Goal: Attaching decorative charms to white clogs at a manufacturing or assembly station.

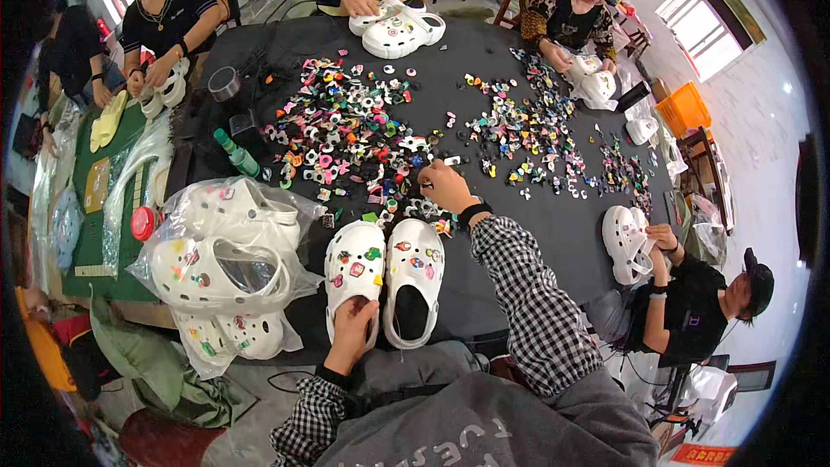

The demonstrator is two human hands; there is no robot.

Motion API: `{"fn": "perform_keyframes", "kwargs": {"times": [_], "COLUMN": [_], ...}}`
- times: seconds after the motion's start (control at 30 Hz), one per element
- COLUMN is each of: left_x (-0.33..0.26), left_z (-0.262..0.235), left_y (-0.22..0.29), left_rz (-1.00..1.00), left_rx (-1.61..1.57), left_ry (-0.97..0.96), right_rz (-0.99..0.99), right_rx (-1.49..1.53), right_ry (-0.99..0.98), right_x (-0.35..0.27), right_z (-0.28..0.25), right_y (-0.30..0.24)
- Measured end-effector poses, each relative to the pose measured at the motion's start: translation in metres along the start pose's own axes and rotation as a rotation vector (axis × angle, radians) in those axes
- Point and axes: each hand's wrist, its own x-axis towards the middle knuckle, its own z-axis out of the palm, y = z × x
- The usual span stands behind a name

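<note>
Two white clogs stand side by side before me at the table's near edge, toes pointing away. My left hand (351, 329) is closed on the left clog (355, 255), with fingers inside its foot opening. Colourful shoe charms sit on the tops of both, and the right clog (415, 264) stands untouched. My right hand (445, 188) reaches to the near edge of a large heap of shoe charms (346, 121). Its fingers are pinched together among the charms; what they hold, if anything, is too small to make out.
Plastic-bagged white clogs (220, 251) are stacked at my left, near a red-lidded jar (144, 223) and a green bottle (235, 153). A second charm heap (527, 121) spreads to the right on the dark table (484, 268). Several co-workers sit around, handling white clogs.
</note>
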Motion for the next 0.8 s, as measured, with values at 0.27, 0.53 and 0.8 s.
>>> {"fn": "perform_keyframes", "kwargs": {"times": [0.27, 0.53, 0.8], "left_x": [0.001, 0.001, -0.001], "left_z": [0.005, 0.000, 0.000], "left_y": [0.002, 0.000, 0.000], "left_rz": [-0.010, -0.007, -0.011], "left_rx": [0.104, -0.090, -0.093], "left_ry": [-0.033, -0.046, -0.044], "right_rz": [0.132, 0.340, 0.166], "right_rx": [0.357, 0.460, 0.325], "right_ry": [0.132, 0.074, 0.129], "right_x": [-0.007, -0.019, -0.026], "right_z": [-0.008, -0.016, -0.019], "right_y": [0.016, 0.020, 0.015]}}
